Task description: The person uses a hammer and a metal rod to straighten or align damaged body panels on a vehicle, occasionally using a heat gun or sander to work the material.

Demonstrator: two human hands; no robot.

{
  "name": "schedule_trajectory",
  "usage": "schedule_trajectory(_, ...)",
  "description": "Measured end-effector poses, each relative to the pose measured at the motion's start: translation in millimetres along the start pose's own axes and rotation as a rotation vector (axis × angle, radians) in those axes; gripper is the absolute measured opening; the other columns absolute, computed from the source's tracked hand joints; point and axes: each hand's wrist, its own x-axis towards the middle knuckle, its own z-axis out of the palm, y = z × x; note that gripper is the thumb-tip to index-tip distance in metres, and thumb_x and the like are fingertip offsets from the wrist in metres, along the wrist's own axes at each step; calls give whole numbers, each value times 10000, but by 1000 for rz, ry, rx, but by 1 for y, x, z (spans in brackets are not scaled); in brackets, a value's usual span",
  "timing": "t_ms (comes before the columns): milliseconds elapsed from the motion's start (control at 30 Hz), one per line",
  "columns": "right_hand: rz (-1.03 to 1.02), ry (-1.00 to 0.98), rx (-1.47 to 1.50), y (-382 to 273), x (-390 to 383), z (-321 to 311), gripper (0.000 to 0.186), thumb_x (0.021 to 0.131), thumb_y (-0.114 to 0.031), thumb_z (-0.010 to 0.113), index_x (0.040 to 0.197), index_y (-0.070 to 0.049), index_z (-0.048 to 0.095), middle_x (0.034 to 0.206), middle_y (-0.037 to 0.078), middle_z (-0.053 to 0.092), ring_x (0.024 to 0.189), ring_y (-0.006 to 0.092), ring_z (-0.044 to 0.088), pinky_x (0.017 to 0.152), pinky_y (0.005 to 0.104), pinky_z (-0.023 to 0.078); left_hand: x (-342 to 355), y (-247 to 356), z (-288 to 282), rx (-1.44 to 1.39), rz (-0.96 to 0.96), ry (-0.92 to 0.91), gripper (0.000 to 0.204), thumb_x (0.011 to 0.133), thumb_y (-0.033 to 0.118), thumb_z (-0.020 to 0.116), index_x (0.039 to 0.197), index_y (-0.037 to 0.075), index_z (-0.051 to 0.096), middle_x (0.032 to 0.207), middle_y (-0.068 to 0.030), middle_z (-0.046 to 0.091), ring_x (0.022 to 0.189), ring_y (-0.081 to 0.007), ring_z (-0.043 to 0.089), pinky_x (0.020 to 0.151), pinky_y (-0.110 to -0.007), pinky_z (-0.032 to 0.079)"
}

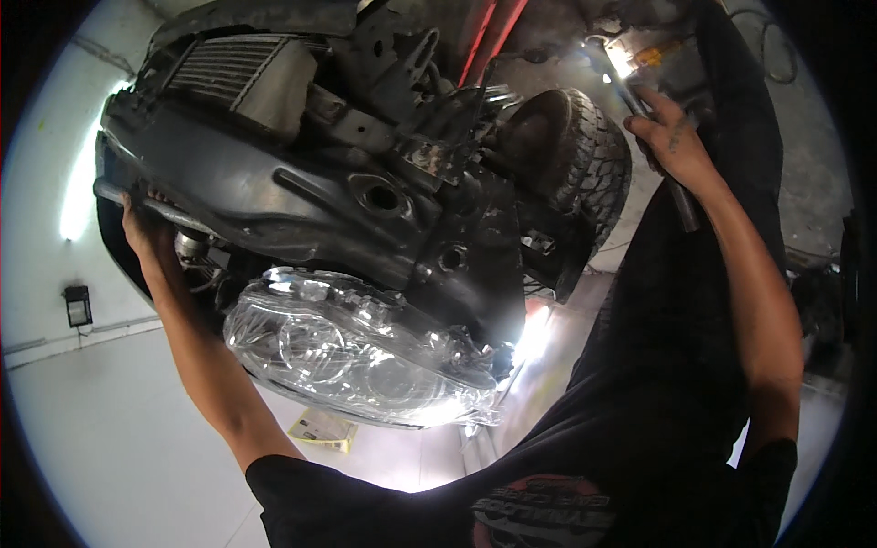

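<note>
At the left, my left hand (144, 224) is closed round a greyish metal bar (174, 216) along the front of the car; some of its fingers are hidden in the gap behind. My right hand (676, 142), on the right beside the tyre, grips a long dark bar-shaped tool (683, 205). The tool's far end lies near a bright light, and its exact kind is unclear. Between my hands is the car's opened front, with a black body panel (311, 196) and a clear headlight (365, 352) that looks wrapped in plastic film.
A treaded tyre (594, 160) stands right of the panel. A finned radiator-like part (228, 68) sits at the upper left. Red bars (489, 41) rise at the top. A bright lamp (623, 59) glares near the tool. Some yellow-edged packaging (324, 431) lies on the pale floor.
</note>
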Motion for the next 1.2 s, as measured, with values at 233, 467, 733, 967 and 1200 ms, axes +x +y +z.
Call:
schedule_trajectory(233, 68, -48, -72, 5, 0, -15, 656, 875, -229, 637, 1460, 37, 503, 784, 55, 582, 603, 126, 537, 540, 302, 425, 12, 12, 23, 306, 137, 225, 541, 1086, 410, 485, 1259, -95, 577, 1045, -168, 671, 933, -315, 678, 832, -451, 555)
schedule_trajectory(467, 199, -24, 1, -10, -4, -15, 622, 886, -229, 627, 1463, -24, 522, 783, 94, 611, 542, 156, 555, 501, 323, 432, 108, 33, -37, 314, 89, 133, 405, 1080, 314, 519, 1223, -59, 590, 983, -168, 668, 874, -315, 680, 789, -430, 575)
schedule_trajectory(733, 178, -11, 16, -12, -3, -9, 630, 887, -203, 631, 1460, 28, 506, 727, 47, 579, 558, 127, 543, 516, 299, 426, 118, 44, -16, 416, 88, 371, 545, 1049, 462, 535, 1157, -66, 621, 934, -164, 673, 813, -273, 697, 729, -407, 570)
schedule_trajectory(967, 102, 62, -26, 3, 3, -4, 659, 878, -225, 640, 1468, 34, 499, 885, 80, 637, 616, 117, 549, 541, 277, 430, 142, 119, -42, 843, 385, 588, 621, 931, 523, 708, 850, -91, 666, 799, -163, 693, 689, -243, 679, 632, -391, 545)
schedule_trajectory(1200, 91, 8, 118, 6, 11, -10, 646, 888, -266, 626, 1453, 26, 513, 862, 65, 632, 585, 111, 540, 517, 279, 429, 189, 161, -72, 318, 272, 159, 524, 1051, 403, 584, 1284, -50, 461, 1129, -217, 638, 911, -307, 644, 790, -450, 566)
